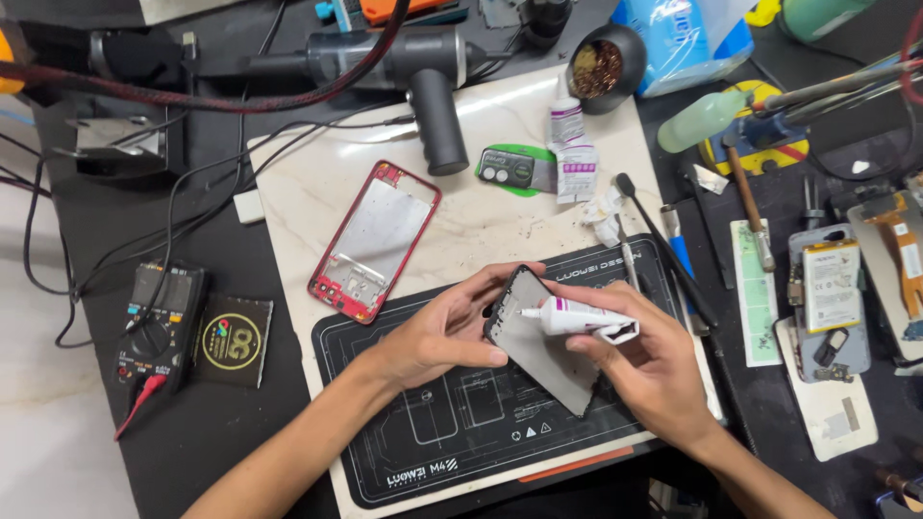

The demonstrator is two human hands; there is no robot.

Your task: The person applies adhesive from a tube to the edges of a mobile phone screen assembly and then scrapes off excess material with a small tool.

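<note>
Left hand is gripping the dark phone panel by its left edge, tilting it up over the black work mat near the middle of the bench. Right hand is closed around a small white glue tube, its nozzle touching the panel's upper left edge. Looks to me like the adhesive bead is just being started along the rim. By my reckoning, the next move is calling for a steady, even squeeze while tracking the border without smearing inward. Further left, the red phone frame is lying on the pale marble board, well apart. A multimeter is sitting at the far left.
</note>
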